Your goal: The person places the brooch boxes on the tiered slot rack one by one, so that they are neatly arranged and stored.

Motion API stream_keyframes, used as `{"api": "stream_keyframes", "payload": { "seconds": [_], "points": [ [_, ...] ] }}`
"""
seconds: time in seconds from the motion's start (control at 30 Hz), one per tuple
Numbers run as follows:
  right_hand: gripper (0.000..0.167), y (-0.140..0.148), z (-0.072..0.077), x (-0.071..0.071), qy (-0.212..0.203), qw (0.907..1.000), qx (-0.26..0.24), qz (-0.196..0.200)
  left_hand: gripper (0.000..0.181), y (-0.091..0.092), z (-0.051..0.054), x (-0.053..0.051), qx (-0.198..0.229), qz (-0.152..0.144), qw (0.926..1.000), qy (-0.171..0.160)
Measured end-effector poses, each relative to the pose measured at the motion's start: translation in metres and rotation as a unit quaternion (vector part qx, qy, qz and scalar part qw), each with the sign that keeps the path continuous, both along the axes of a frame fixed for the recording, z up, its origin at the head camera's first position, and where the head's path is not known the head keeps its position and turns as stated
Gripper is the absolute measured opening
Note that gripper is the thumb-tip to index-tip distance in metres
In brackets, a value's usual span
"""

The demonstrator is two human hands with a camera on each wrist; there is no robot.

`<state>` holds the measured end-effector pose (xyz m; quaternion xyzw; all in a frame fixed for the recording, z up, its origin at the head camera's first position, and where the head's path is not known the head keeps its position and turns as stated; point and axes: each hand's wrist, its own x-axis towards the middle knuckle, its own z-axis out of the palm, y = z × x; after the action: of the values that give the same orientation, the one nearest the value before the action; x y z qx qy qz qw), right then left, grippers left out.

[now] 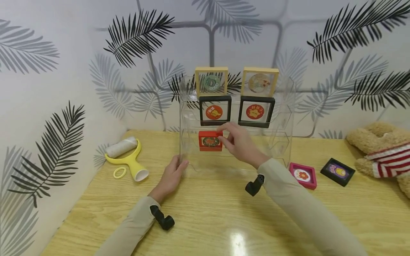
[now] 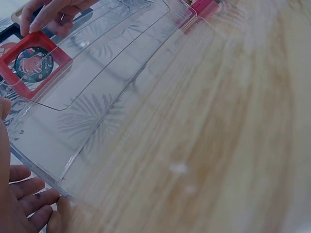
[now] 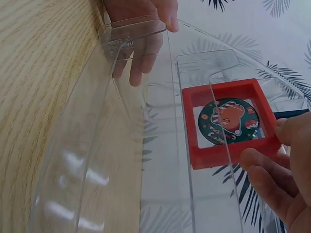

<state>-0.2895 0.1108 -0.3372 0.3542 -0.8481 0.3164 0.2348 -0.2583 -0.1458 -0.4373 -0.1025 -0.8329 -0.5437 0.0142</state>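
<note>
A clear tiered display stand [image 1: 237, 161] is upright on the table. My left hand [image 1: 171, 176] grips its lower left side, thumb on the near side and fingers behind the clear panel in the right wrist view. On the lower tier sits a red display frame [image 1: 210, 149] holding a round dark green badge [image 3: 228, 121]. My right hand [image 1: 238, 142] pinches this frame at its right upper corner. Above are two black frames [image 1: 215, 123] [image 1: 254, 124] with red badges, and two yellow frames [image 1: 211, 69] [image 1: 261, 70] on the top tier.
Right of the stand lie a pink frame [image 1: 311, 183] and a black frame [image 1: 328, 167]. A teddy bear [image 1: 384, 145] in a striped top is at the far right. At left lie a yellow slingshot-shaped holder [image 1: 132, 165] with a pale roll [image 1: 121, 146] and a yellow ring [image 1: 120, 172].
</note>
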Motion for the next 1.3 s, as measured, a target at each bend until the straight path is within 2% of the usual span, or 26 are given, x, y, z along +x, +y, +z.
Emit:
{"api": "stream_keyframes", "payload": {
  "seconds": [0.13,0.27,0.43,0.63,0.77,0.9,1.1,1.17,1.3],
  "points": [
    [0.021,0.014,-0.002,0.013,0.004,0.9999,-0.004,-0.014,0.05,0.0,-0.001,0.001,-0.003,-0.002,1.0,0.001],
    [0.021,0.032,-0.013,0.028,0.027,0.9995,-0.005,-0.016,0.05,-0.001,-0.001,0.001,-0.003,0.0,1.0,0.001],
    [0.024,0.062,-0.031,0.049,0.078,0.9956,-0.051,-0.009,0.049,-0.001,-0.002,0.002,-0.004,-0.002,1.0,0.0],
    [0.028,0.099,-0.045,0.071,0.111,0.9883,-0.099,-0.035,0.05,-0.001,-0.002,0.002,0.002,-0.006,1.0,-0.003],
    [0.031,0.122,-0.054,0.079,0.093,0.9847,-0.129,-0.071,0.053,-0.001,-0.002,0.002,0.0,-0.002,1.0,0.0],
    [0.034,0.144,-0.063,0.088,0.069,0.9782,-0.148,-0.129,0.057,-0.001,-0.003,0.003,0.0,-0.003,1.0,-0.007],
    [0.025,0.178,-0.064,0.095,0.0,0.9727,-0.114,-0.202,0.053,-0.001,-0.001,0.004,-0.004,0.001,1.0,0.002],
    [0.023,0.191,-0.065,0.095,-0.024,0.9673,-0.105,-0.23,0.051,-0.001,0.0,0.004,-0.005,-0.001,1.0,0.004],
    [0.025,0.223,-0.07,0.092,-0.052,0.9498,-0.105,-0.29,0.05,-0.001,0.001,0.004,-0.008,-0.003,1.0,0.003]
  ]
}}
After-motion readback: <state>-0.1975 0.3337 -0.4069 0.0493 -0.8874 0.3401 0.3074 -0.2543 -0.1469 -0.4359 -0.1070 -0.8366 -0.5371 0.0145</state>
